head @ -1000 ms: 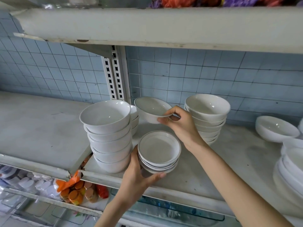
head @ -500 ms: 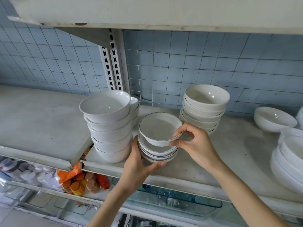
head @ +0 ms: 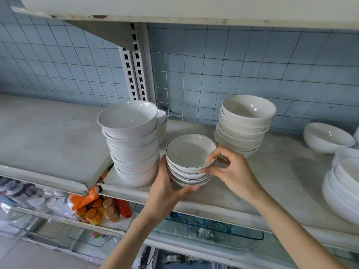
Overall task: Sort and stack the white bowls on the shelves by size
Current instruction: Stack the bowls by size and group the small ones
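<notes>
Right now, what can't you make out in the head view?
- Small bowls behind the tall bowl stack: mostly hidden by it, count unknown.
- Dish stack: left hand covers its near side and base.
- Top dish: right hand pinches its rim; seated or not, unclear.
- Plates: cut off by the right edge.
- Jars on the lower shelf: labels too small.

- I work from a single view, a wide-angle camera worn on the person's head.
- It faces forward and down at the shelf (head: 272, 171), close in: the right hand (head: 233, 175), pinching the top small bowl (head: 189, 150), sits near mid-frame.
- The tiled wall (head: 233, 65) lies beyond that grip, and the left hand (head: 165, 189) is just left of it, cupping the small-bowl stack (head: 186, 176).
</notes>
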Demonstrator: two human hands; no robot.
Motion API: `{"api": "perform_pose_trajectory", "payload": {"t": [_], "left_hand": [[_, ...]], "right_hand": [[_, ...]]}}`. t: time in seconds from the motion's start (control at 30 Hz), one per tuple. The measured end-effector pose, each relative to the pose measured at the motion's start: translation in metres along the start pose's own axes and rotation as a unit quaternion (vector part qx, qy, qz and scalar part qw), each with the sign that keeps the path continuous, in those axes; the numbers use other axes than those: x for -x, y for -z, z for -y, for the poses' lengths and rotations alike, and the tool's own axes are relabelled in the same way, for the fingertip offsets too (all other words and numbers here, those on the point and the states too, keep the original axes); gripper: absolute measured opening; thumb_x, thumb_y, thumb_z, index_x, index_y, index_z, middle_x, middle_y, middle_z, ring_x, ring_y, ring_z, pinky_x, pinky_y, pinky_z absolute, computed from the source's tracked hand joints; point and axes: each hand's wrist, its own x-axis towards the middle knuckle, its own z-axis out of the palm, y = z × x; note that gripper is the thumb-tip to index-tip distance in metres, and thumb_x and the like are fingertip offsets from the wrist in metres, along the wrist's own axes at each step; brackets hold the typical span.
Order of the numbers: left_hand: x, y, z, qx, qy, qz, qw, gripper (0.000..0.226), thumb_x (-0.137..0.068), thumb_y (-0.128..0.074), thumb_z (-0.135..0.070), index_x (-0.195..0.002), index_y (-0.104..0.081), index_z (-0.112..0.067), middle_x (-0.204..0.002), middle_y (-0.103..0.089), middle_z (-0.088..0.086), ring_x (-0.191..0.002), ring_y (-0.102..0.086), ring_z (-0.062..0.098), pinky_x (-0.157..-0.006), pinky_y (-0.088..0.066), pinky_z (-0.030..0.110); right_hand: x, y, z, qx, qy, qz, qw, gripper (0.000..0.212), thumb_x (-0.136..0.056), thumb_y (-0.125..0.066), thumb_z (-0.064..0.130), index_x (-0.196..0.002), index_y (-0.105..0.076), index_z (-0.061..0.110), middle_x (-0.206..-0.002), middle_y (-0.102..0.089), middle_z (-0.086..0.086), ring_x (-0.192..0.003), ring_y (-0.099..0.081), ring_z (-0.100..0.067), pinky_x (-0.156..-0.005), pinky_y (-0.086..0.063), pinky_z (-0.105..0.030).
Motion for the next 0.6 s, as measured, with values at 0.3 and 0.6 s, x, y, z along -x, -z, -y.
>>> {"api": "perform_pose_trajectory", "payload": {"t": [0.3, 0.6], "left_hand": [[0.009, -0.009, -0.002, 0.030, -0.027, -0.057, 0.998, 0.086, -0.059, -0.086, -0.016, -0.130, -0.040, -0.035, -0.133, -0.051, -0.010, -0.125, -0.049, 0.004, -0.095, -0.049, 0.026], [0.000, -0.019, -0.010, -0.034, -0.039, -0.091, 0.995, 0.088, -0.064, -0.084, -0.033, -0.138, -0.036, -0.035, -0.134, -0.049, -0.011, -0.128, -0.046, 0.009, -0.101, -0.048, 0.040]], "right_hand": [[0.018, -0.001, -0.012, -0.110, -0.062, 0.052, 0.991, 0.094, -0.055, -0.085, 0.051, -0.133, -0.034, 0.041, -0.136, -0.042, 0.029, -0.132, -0.038, 0.000, -0.105, -0.043, -0.036], [0.006, -0.013, -0.015, -0.101, -0.053, -0.006, 0.993, 0.078, -0.065, -0.077, 0.049, -0.131, -0.040, 0.034, -0.126, -0.053, 0.030, -0.123, -0.047, 0.004, -0.096, -0.042, -0.016]]}}
